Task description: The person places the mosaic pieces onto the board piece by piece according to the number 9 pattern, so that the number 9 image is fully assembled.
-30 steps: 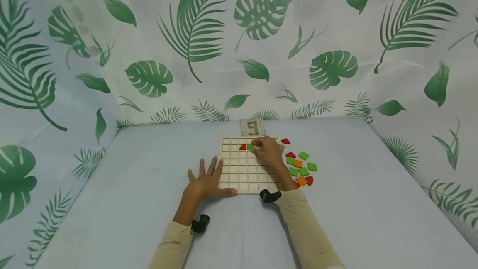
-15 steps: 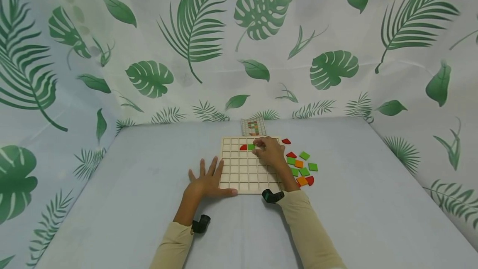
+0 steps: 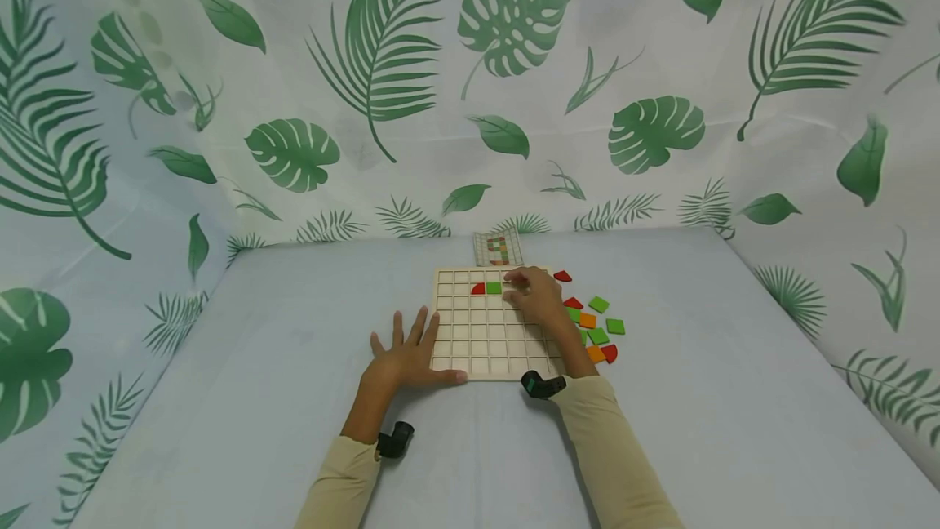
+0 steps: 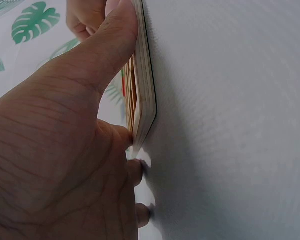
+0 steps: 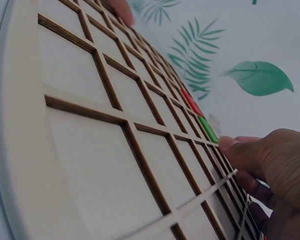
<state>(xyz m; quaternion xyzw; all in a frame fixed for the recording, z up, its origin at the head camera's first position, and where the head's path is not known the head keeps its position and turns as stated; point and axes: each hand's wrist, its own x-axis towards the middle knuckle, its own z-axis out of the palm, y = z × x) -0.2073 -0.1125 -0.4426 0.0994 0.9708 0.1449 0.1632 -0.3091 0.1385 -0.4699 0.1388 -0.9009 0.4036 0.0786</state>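
A wooden grid board (image 3: pixel 479 341) lies on the table, holding a red quarter-round tile (image 3: pixel 478 289) beside a green square tile (image 3: pixel 494 288) in an upper row. My left hand (image 3: pixel 402 359) spreads its fingers at the board's left side, with its thumb (image 4: pixel 121 31) resting on the near edge. Just right of the green tile, my right hand (image 3: pixel 536 299) hovers over the board, thumb and forefinger apart. The right wrist view has its thumb (image 5: pixel 232 150) close to the green tile (image 5: pixel 208 129), and no piece shows between the fingers.
Loose green tiles (image 3: pixel 615 326), orange tiles (image 3: pixel 587 321) and red tiles (image 3: pixel 562 276) lie right of the board, some partly behind my right forearm. A small pattern card (image 3: pixel 481 250) stands behind the board. Leaf-printed cloth (image 3: pixel 433 178) surrounds the table.
My right hand has drawn slightly to the right, away from the green tile, uncovering more of it. The red and green tiles stay in their cells. My left hand has not moved.
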